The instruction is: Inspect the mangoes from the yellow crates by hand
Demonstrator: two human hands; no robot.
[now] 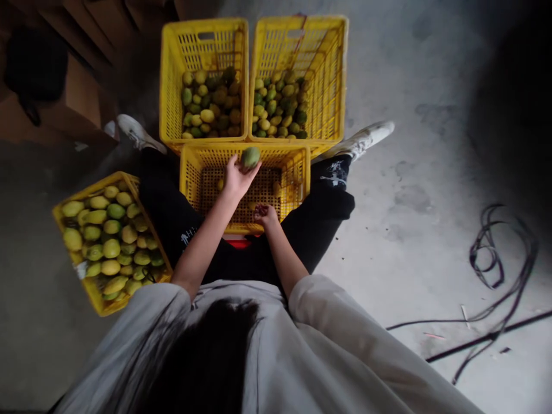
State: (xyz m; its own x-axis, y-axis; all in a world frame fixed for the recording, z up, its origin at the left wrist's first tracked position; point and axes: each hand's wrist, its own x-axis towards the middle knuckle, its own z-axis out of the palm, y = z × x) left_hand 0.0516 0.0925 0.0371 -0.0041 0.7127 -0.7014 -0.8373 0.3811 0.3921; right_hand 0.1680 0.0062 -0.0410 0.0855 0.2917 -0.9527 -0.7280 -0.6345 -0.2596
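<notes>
Prob. a storage/sorting area, e.g. a fruit whse or packing shed. Bare, stained concrete flr (409,167), w/ small bits of debris; several yellow plastic crates (344,75) w/ lots of green & yellow fruit (111,248); brown cardboard bxs (81,95) upper L; loose blk cable (520,287) on the flr, R side. Lighting's dim & uneven.

Black bag (37,63): perched on cardboard, up at the left!
Cardboard boxes (83,95): crowding that shadowy corner.
Black cable (495,284): looping loosely across the grey floor (401,247), right side.
Dark strip (489,337): crossing it.
</notes>
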